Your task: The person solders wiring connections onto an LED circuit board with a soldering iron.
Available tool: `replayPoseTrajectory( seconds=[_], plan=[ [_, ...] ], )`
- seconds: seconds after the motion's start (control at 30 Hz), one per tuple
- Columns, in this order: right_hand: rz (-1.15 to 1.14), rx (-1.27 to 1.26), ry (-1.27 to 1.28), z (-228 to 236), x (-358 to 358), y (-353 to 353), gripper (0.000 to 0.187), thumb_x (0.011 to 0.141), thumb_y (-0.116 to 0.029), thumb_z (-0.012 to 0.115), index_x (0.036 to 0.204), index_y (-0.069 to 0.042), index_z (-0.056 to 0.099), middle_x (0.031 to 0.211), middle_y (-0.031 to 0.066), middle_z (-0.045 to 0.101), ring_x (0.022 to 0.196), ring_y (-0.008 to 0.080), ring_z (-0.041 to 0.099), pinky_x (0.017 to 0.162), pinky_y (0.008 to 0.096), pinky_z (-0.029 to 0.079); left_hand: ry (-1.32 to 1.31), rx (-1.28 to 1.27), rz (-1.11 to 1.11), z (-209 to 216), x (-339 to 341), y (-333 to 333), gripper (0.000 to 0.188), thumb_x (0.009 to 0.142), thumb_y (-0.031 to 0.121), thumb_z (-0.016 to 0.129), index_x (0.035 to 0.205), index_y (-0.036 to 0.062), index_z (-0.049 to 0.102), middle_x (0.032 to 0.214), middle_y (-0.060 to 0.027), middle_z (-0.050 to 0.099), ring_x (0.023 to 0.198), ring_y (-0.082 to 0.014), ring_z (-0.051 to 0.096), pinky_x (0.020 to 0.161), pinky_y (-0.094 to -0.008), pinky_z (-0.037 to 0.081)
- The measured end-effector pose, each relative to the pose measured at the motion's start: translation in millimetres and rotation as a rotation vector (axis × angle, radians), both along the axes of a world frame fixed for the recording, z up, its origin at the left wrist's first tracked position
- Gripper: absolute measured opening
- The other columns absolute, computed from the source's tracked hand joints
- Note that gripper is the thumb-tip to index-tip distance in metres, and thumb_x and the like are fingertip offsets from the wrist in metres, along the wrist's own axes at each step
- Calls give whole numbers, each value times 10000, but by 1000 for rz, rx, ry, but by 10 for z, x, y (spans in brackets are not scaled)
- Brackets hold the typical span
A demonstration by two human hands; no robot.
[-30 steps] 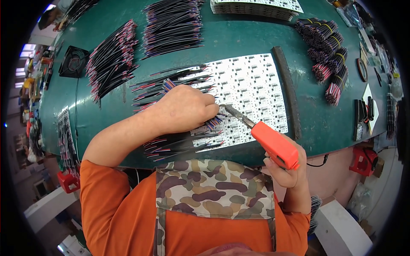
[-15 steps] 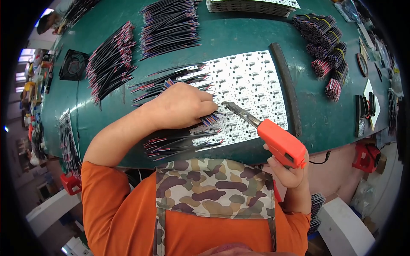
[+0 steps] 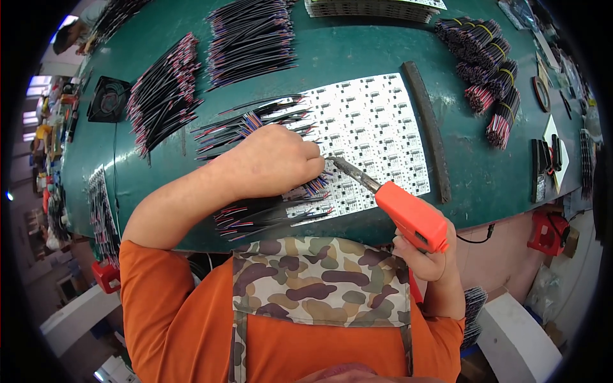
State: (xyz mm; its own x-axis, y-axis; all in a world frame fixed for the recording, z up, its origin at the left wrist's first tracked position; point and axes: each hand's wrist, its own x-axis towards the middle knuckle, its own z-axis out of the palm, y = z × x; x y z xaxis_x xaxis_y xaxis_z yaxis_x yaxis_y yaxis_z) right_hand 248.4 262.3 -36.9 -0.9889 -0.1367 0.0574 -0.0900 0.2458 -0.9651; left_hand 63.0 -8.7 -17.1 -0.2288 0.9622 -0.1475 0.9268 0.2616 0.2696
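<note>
a green table [image 3: 357, 51]; red stools [image 3: 548, 235] low at either side; bright panes [image 3: 38, 85] far left.

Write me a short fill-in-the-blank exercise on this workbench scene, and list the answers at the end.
1. The right hand has its grip on a ____ iron.
2. The left hand has its grip on a bunch of ____.
3. The white circuit-board panel lies on a ____ tabletop.
4. The person's apron has a ____ pattern.
Missing words: soldering; wires; green; camouflage.
</note>
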Motion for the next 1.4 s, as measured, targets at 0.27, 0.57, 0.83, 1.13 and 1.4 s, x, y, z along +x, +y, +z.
replayPoseTrajectory(
  seconds=[0.27, 0.57, 0.83, 1.13, 1.4],
  plan=[
    [-18, 55, 49, -11, 22, -39, 482, 760, -27, 738, 1210, 76, 601, 1112, 212, 693, 914, 348, 713, 802, 366, 556, 93, -35, -30, 14, 42, 37, 156, 787, 161, 598, 886, 43, 628, 745, -62, 597, 665, -257, 645, 589, -390, 523],
    [11, 79, 85, -26, 6, -29, 510, 759, -37, 747, 1233, 73, 594, 1094, 205, 697, 881, 343, 712, 777, 363, 556, 93, -76, -2, 37, 87, 82, 134, 762, 148, 622, 844, 46, 596, 739, -72, 582, 666, -265, 647, 588, -402, 525],
    [-69, -37, 89, -39, 76, 35, 473, 774, -36, 730, 1220, 63, 607, 1153, 210, 680, 947, 325, 708, 819, 361, 552, 102, -84, -7, 31, 79, 103, 128, 760, 142, 619, 843, 49, 591, 754, -78, 591, 671, -274, 646, 594, -410, 524],
    [-97, -14, 210, -123, 95, 62, 481, 762, -41, 738, 1212, 69, 607, 1181, 213, 664, 908, 321, 703, 798, 353, 554, 66, -109, 58, 102, 76, 98, 171, 772, 104, 617, 928, 37, 639, 826, -91, 609, 744, -294, 657, 630, -412, 531],
    [-10, 102, 254, -93, 160, 132, 535, 729, -40, 741, 1228, 81, 591, 1156, 203, 675, 876, 300, 707, 775, 347, 556, -52, 127, 248, 154, 149, -41, 239, 767, 29, 620, 1004, 58, 633, 847, -89, 598, 754, -313, 645, 638, -429, 528]
  ],
)
